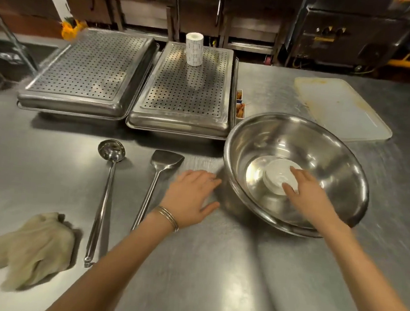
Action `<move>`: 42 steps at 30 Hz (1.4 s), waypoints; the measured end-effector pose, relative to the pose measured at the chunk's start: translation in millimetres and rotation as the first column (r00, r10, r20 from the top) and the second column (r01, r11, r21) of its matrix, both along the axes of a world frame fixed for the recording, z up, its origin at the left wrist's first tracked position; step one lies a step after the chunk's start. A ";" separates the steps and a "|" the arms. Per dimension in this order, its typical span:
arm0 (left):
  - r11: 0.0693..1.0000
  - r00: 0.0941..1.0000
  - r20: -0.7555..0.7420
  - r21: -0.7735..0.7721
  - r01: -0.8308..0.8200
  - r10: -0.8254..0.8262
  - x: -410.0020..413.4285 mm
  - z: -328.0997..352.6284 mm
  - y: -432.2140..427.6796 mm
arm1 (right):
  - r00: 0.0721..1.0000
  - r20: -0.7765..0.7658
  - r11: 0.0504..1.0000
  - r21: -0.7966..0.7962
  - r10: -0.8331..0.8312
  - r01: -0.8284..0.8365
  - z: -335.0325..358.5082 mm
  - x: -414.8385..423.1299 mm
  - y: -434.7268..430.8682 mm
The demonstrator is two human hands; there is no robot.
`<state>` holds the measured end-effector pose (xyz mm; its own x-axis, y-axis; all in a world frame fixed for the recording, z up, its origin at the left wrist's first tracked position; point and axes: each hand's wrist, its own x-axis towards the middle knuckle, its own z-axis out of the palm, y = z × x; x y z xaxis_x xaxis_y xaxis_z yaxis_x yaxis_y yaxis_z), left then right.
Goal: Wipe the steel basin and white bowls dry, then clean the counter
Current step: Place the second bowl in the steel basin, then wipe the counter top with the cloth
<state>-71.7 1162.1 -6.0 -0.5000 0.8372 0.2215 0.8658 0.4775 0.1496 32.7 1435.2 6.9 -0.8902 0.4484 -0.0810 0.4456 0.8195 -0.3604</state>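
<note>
Warm, dim light from overhead. Glare on steel counter (212, 270) & inside basin (330, 156); soft shadows under ladle (105, 195), cloth (29, 248). Wide-angle bend at edges, blur far right, dark background.

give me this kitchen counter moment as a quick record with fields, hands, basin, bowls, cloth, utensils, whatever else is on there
left hand: left hand flat on the counter, beside the steel basin, fingers spread, empty
right hand: right hand inside the basin, fingers on the white bowls
white bowls: upside down on the basin floor, apparently stacked
cloth: cloth crumpled at near left, untouched
utensils: ladle and spatula lying side by side
perforated trays: two perforated trays, a paper roll upright on the right one
far right: white tray, stained
</note>
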 end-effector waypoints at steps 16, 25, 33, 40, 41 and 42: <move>0.988 0.982 0.116 -0.049 -0.147 0.152 137.0 -26.4 -381.7 | 0.933 -0.163 0.936 0.206 0.320 -0.285 -41.5 117.3 -449.9; 0.976 0.969 0.137 -0.099 -0.195 0.207 119.9 -43.8 -477.1 | 0.900 -0.139 0.906 0.158 0.413 -0.391 -35.5 98.9 -520.5; 0.953 0.938 0.174 -0.080 -0.291 0.301 46.5 -62.2 -495.1 | 0.868 0.009 0.868 0.010 0.497 -0.497 -58.3 -4.0 -530.1; 0.862 0.837 0.227 -0.243 -0.445 0.497 -28.6 -103.1 -516.2 | 0.960 0.257 0.923 -0.385 0.111 -0.004 -98.2 -113.0 -587.1; 0.846 0.816 0.242 -0.257 -0.467 0.524 -40.7 -108.2 -519.5 | 0.960 0.275 0.929 -0.366 0.057 0.050 -104.1 -124.3 -603.5; 0.836 0.802 0.254 -0.266 -0.480 0.541 -53.0 -113.6 -521.8 | 0.954 0.299 0.945 -0.317 0.017 0.082 -113.8 -134.0 -617.5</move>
<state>-124.7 640.3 -119.6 -0.8814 0.4498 -0.1441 0.4118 0.8812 0.2320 -101.3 817.7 -106.9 -0.7890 0.3821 -0.4811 0.5965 0.6641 -0.4507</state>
